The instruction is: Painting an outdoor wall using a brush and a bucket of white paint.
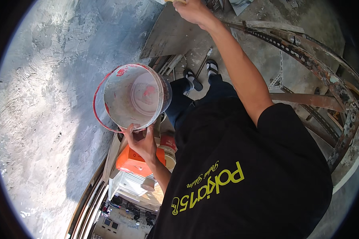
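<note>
My left hand (142,145) grips the lower rim of a plastic bucket (119,101), thumb and fingers at its edge. The bucket is tipped so that its mouth faces me. Whitish residue coats its inside, with red paint smears on the wall and bottom. Its red-stained bail handle (95,103) hangs out towards the wall. At the top edge of the view, my right hand (193,11) is closed around the pale yellow handle of a tool (175,1). Most of that tool is cut off by the frame, so its kind is unclear.
A rough, grey-white plastered wall (48,89) fills the left side. Rusty perforated steel framing (305,59) stands at right. Below the bucket are an orange box (134,161) and a red-and-white pail (168,146). A board (170,33) leans near my feet; a rod (204,62) lies beside them.
</note>
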### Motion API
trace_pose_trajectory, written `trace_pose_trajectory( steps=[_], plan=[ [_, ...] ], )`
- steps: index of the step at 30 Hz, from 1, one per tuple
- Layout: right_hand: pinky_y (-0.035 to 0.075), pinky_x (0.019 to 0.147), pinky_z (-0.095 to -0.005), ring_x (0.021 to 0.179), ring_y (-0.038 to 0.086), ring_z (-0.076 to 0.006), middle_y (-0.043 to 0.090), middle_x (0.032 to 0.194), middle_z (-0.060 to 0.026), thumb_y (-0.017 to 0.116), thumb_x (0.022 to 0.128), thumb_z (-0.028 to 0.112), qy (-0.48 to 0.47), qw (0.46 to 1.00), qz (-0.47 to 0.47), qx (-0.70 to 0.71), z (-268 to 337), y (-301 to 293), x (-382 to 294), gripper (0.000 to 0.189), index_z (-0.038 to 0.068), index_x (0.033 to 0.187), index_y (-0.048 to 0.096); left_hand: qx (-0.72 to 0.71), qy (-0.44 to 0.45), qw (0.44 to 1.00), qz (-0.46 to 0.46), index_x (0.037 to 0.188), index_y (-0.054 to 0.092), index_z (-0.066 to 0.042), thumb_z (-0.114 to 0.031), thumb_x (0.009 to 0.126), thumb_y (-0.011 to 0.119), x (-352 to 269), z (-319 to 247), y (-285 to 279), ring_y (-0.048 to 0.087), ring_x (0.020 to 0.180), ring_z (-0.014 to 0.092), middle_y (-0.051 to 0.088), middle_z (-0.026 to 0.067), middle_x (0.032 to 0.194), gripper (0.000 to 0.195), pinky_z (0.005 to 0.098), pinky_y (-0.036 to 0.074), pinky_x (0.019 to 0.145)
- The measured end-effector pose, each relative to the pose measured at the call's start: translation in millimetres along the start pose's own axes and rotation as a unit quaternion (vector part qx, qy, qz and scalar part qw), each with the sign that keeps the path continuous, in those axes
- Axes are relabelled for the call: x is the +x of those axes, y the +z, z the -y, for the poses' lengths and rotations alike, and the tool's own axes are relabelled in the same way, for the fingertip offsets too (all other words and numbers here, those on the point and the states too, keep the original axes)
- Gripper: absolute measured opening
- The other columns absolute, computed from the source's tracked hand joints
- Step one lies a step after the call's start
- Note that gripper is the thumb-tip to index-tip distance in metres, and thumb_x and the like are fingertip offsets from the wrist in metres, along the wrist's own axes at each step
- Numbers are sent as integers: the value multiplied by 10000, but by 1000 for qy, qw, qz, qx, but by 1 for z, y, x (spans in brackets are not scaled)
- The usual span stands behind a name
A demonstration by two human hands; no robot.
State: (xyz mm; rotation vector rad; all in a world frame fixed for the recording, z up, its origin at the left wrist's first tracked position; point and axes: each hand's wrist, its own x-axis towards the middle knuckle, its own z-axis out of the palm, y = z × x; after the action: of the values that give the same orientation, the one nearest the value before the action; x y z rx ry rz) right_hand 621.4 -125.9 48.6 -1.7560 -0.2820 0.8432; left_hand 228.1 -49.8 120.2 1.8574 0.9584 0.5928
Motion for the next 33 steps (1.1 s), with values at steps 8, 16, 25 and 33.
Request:
trace_pose_trajectory(
  steps=[8, 16, 25, 33],
  plan=[
    [490, 766, -467, 875, 616, -433, 653, 930, -226, 478, 980, 302, -187, 963, -157, -116, -9, 54, -14, 329, 51, 1164, 585, 26, 6, 1000, 2, 1119, 502, 4, 104, 718, 770, 8, 3, 8, 567, 935, 147, 533, 53, 1019, 493, 279, 498, 805],
    [495, 749, -498, 861, 625, -441, 661, 905, -228, 474, 976, 282, -144, 958, -221, -115, -10, 44, -3, 329, 53, 1191, 572, 57, 31, 997, 33, 1113, 508, -32, 101, 718, 769, 7, -4, 17, 568, 918, 151, 531, 54, 1027, 491, 277, 491, 776],
    [489, 640, -534, 738, 636, -443, 651, 751, -211, 483, 963, 236, -235, 943, -225, -76, -13, 51, -33, 221, 40, 1035, 555, 65, 33, 997, 39, 1117, 516, -32, 66, 722, 782, -3, -5, 23, 569, 946, 146, 511, 61, 1109, 486, 265, 483, 786],
    [492, 619, -506, 726, 635, -431, 646, 755, -231, 506, 958, 234, -242, 955, -148, -85, 17, 73, -45, 320, 31, 1196, 573, 57, 30, 996, 69, 1100, 520, -11, 47, 711, 801, 5, -6, 24, 574, 943, 148, 476, 55, 1129, 484, 254, 487, 797]
  ],
)
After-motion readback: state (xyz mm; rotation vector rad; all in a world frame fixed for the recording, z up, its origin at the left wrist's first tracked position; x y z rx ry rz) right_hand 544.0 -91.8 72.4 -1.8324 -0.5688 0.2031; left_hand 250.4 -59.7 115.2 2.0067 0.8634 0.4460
